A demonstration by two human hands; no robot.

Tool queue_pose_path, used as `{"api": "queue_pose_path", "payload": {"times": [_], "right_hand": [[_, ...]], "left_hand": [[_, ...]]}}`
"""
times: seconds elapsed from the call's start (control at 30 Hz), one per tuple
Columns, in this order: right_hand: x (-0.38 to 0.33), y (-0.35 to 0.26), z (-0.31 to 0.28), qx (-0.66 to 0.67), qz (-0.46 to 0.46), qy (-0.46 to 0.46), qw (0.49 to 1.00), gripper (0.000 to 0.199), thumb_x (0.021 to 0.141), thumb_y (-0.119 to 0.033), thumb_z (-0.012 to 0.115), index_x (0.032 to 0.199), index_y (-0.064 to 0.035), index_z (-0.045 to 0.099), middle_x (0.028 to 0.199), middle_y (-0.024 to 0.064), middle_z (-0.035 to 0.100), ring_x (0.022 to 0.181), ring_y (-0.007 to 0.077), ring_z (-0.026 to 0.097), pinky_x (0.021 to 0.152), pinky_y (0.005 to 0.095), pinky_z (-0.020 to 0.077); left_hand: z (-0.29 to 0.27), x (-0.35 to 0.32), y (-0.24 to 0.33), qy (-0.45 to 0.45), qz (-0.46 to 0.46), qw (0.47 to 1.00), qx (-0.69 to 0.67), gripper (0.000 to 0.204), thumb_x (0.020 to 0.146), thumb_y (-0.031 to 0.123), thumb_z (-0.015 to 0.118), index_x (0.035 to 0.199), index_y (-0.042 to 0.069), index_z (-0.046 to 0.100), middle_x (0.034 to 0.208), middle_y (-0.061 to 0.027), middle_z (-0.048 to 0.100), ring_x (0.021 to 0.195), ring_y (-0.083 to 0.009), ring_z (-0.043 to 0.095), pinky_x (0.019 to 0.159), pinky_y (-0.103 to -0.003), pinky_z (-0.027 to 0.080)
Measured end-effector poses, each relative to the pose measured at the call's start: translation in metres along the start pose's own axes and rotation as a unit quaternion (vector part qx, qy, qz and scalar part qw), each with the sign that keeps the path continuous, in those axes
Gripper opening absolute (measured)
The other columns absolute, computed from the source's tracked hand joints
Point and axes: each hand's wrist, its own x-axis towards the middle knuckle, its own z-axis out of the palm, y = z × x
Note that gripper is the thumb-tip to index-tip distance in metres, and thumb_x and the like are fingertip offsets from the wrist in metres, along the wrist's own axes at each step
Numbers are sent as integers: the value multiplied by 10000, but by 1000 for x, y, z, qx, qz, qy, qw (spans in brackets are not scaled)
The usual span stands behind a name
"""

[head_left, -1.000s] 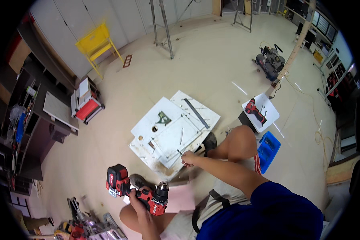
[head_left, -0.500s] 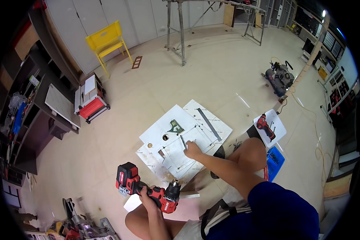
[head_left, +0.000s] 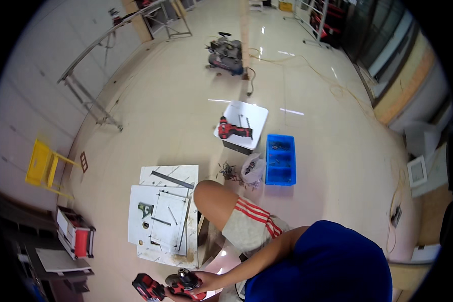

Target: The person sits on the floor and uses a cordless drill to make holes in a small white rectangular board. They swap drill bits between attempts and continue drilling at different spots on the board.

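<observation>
Both your hands are at the lower edge, on one red-and-black cordless drill (head_left: 182, 287) held in front of your bent legs. Your left hand (head_left: 176, 297) is closed around its handle, partly cut off by the edge of view; your right hand (head_left: 205, 283) rests against the body just beside the chuck, and you cannot tell how tightly its fingers are curled. The chuck points upward, and the block-shaped battery (head_left: 148, 287) sticks out to your left.

Ahead of your hands lies a stack of flat white boards (head_left: 158, 200). On it you have a thin dark rod (head_left: 161, 221), a slim grey rod (head_left: 172, 215) near it, a small green tool (head_left: 145, 209) above a round hole, and a long dark straight bar (head_left: 171, 179) toward the far edge.

Beyond your right knee, a heap of small metal pieces (head_left: 228, 171) sits near a translucent plastic bag (head_left: 253, 168). To its right stands a blue compartmented plastic tray (head_left: 280, 160). Farther out, a second red-and-black drill (head_left: 235, 132) lies on a white rectangular lid (head_left: 254, 113), with slim dark bits alongside. A grey wheeled air compressor (head_left: 226, 55) stands well beyond.
</observation>
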Motion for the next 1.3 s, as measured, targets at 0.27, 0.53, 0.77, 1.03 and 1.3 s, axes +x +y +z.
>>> {"api": "queue_pose_path", "payload": {"times": [0.27, 0.53, 0.77, 1.03, 1.3], "right_hand": [[-50, -79, -10, 114, 8, 102, 988, 706, 764, -301, 832, 1305, -13, 481, 1180, 97, 628, 1087, 185, 593, 976, 327, 460], [-18, -61, -31, 156, -28, 82, 984, 639, 782, -268, 813, 1243, 22, 480, 1130, 102, 630, 1046, 183, 596, 933, 327, 474], [-48, -105, -29, 6, -15, 71, 997, 695, 757, -300, 815, 1265, 29, 475, 1137, 149, 615, 1053, 230, 599, 928, 345, 482], [-67, -158, -22, -48, -50, -101, 992, 721, 838, -394, 746, 1261, 73, 395, 1098, 195, 606, 1011, 254, 623, 837, 349, 516], [-83, -206, -129, 52, -28, -177, 982, 346, 975, -168, 573, 1272, -28, 463, 1145, 122, 623, 970, 167, 645, 852, 299, 505]], "left_hand": [[8, -76, 3, -11, 148, 972, 182, 443, 973, 442, 526, 1040, 20, 644, 989, -110, 663, 909, -206, 650, 715, -284, 527], [37, -155, 94, -69, 462, 351, 812, 591, 883, 306, 655, 1379, 44, 468, 1460, -234, 415, 1377, -441, 357, 1111, -658, 239], [82, -129, 87, -166, 433, 211, 860, 587, 903, 391, 577, 1386, 71, 484, 1394, -165, 523, 1329, -347, 452, 1156, -649, 127], [53, -119, 78, -225, 457, 479, 715, 423, 810, 291, 684, 1127, 18, 624, 804, -143, 682, 766, -317, 685, 685, -407, 549], [-6, -138, 110, -212, 260, 597, 729, 615, 737, 408, 734, 1181, 34, 532, 1025, -173, 649, 881, -342, 631, 793, -426, 511]]}}
